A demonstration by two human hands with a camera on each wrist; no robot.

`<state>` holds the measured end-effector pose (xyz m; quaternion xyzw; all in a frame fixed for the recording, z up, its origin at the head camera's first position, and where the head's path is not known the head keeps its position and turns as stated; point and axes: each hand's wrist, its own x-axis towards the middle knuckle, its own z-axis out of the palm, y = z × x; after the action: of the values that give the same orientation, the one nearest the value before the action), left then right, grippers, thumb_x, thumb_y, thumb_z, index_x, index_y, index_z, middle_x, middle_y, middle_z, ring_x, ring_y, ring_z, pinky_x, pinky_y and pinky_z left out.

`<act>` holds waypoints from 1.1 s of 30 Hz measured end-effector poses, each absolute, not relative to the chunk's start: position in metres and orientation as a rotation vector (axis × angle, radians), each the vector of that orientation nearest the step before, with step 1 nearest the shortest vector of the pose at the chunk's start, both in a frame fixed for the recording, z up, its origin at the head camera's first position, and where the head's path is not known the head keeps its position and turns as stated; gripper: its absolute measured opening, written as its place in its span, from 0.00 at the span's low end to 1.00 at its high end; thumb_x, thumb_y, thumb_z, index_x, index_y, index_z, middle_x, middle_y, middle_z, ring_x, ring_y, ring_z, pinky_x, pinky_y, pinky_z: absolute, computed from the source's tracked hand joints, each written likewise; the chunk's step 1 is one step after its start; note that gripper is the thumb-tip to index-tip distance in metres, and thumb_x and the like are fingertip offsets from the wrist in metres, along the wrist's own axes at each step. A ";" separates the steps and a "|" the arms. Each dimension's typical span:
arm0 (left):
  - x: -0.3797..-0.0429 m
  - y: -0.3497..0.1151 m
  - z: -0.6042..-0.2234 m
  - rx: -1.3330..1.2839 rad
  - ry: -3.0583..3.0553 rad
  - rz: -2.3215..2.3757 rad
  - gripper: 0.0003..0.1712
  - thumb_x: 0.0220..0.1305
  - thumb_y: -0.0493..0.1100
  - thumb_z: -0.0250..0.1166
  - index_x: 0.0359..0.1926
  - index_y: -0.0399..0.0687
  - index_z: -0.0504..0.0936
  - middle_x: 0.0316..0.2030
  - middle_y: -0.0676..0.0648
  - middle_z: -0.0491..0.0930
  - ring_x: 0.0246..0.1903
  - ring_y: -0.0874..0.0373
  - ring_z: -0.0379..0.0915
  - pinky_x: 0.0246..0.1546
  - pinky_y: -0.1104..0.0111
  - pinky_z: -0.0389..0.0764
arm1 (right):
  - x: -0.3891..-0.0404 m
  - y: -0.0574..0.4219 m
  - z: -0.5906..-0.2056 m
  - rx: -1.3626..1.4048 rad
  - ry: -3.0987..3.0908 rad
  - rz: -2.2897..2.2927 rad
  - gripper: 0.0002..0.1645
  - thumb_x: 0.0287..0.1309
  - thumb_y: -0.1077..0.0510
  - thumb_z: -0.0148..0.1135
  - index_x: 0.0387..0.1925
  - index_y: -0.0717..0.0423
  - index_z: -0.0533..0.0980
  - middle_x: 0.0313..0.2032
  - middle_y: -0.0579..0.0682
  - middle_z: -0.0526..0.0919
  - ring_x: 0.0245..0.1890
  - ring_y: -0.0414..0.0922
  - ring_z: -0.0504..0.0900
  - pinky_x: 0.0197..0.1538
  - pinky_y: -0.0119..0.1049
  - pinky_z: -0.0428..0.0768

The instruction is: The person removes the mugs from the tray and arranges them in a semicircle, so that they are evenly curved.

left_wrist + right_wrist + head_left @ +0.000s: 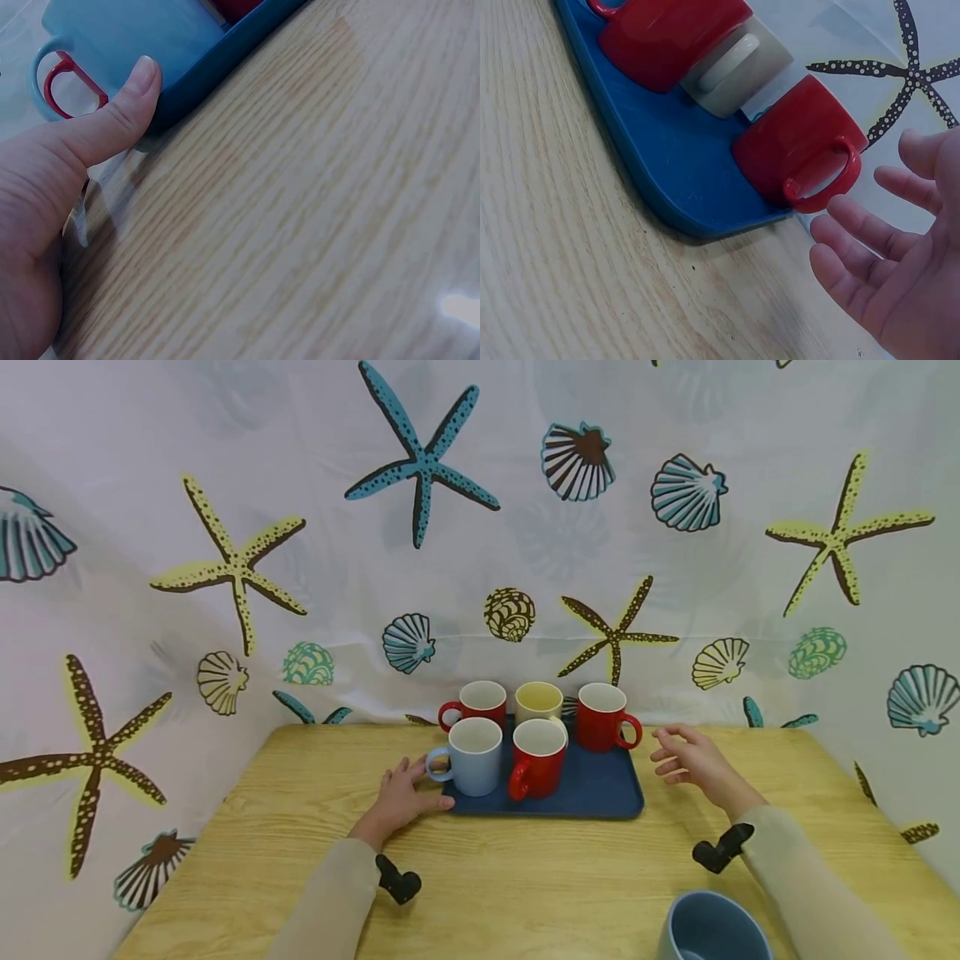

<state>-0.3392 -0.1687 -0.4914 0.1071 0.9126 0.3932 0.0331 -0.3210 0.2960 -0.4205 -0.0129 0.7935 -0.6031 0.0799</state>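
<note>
A dark blue tray [596,781] lies on the wooden table with several mugs on it. At its left end rests my left hand [401,797], thumb straight along the near corner beside the light blue mug [476,764]; its other fingers are partly behind that mug's handle. In the left wrist view the thumb [120,120] overlaps the tray rim and mug. My right hand [693,762], fingers loosely spread and holding nothing, is just off the tray's right end. Nearest to it stands a red mug [597,722], handle facing the hand, also seen in the right wrist view.
Another red mug [540,768] stands at the tray's front, with a red-handled mug [483,700] and a yellow mug [538,697] behind. A blue cup [712,927] stands near me, beside my right sleeve. Patterned cloth [480,552] hangs behind the table [525,877].
</note>
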 end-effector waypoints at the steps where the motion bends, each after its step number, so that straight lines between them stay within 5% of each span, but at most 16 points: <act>1: -0.339 -0.168 -0.492 0.329 2.807 1.210 0.47 0.47 0.58 0.72 0.67 0.49 0.65 0.69 0.41 0.54 0.69 0.39 0.29 0.63 0.43 0.29 | -0.322 0.297 -0.422 -0.030 2.381 -1.796 0.35 0.67 0.42 0.46 0.63 0.64 0.58 0.44 0.65 0.77 0.38 0.55 0.81 0.39 0.41 0.80; 33: -0.340 -0.169 -0.496 0.399 2.834 1.225 0.44 0.47 0.59 0.71 0.64 0.50 0.69 0.69 0.41 0.53 0.69 0.38 0.31 0.63 0.45 0.28 | -0.358 0.271 -0.435 0.050 2.298 -1.849 0.30 0.71 0.48 0.41 0.65 0.62 0.53 0.50 0.75 0.71 0.34 0.54 0.82 0.43 0.48 0.80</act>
<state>-0.3398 -0.1695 -0.4962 0.1282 0.9102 0.3935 0.0141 -0.3578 0.2715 -0.4353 0.0168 0.7755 -0.6238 0.0956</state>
